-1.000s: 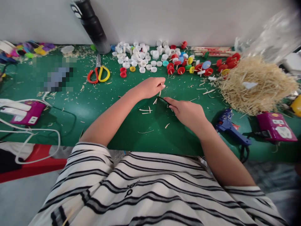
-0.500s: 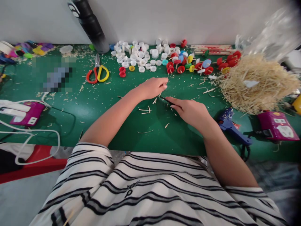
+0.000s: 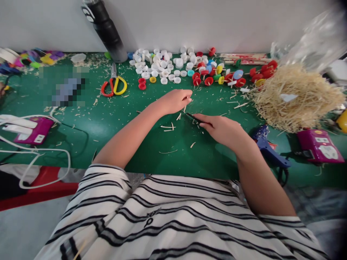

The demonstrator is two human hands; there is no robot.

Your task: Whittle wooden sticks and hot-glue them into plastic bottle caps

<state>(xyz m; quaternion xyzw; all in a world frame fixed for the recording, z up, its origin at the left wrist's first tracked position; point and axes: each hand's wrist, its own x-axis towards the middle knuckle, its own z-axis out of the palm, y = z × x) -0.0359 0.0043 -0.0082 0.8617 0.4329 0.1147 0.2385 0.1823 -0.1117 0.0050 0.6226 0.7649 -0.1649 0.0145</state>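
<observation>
My left hand [image 3: 175, 101] is closed above the green tabletop, fingers pinched on a short pale wood strip [image 3: 185, 108] whose lower end pokes out below. Opposite it, my right hand [image 3: 221, 127] grips a slim black pointed tool [image 3: 194, 118]; its exact kind is too small to make out. The tool's tip points left toward the strip and is apart from it. Just below the hands lie several loose pale strips [image 3: 171, 126] and a single sliver [image 3: 192, 145].
Bottle caps, white [image 3: 163, 64] and red [image 3: 208, 81], crowd the back. Scissors [image 3: 114, 85] and a black bottle [image 3: 110, 36] stand left of them. On the right are a heap of wood shreds [image 3: 298, 97], a blue glue gun [image 3: 267, 146] and a purple power socket [image 3: 321, 146].
My right hand has drawn slightly right and down, taking the black tool's tip away from the strip. My left hand stays nearly in place, still pinching.
</observation>
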